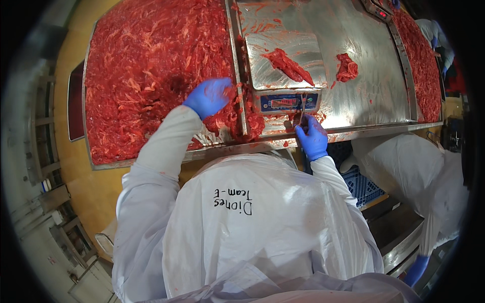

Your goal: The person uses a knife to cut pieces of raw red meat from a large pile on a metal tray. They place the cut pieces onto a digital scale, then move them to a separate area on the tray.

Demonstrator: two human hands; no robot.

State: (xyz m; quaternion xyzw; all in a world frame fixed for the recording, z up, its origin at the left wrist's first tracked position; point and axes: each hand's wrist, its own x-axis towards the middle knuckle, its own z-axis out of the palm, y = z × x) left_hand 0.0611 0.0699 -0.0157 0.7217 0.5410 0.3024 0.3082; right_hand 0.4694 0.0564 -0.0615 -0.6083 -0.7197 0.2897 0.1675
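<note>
My left hand (207, 97), in a blue glove, is at the right part of a large heap of raw red meat (146, 65); its fingers are blurred, so its grip is unclear. My right hand (313, 136), also gloved, is closed on a knife (303, 106), its blade pointing up past the front of a steel digital scale (290, 103). An elongated piece of meat (288, 65) lies on the scale's plate, and a smaller piece (346, 68) rests on the steel surface to its right. Scraps of meat (252, 126) sit between the heap and the scale.
The steel table's front rim (364, 131) runs across in front of me. More meat (422, 81) fills the far-right section. A person in white (404, 177) is close at my right, another (432, 38) at the far upper right. Blue crates (361, 184) stand below the table.
</note>
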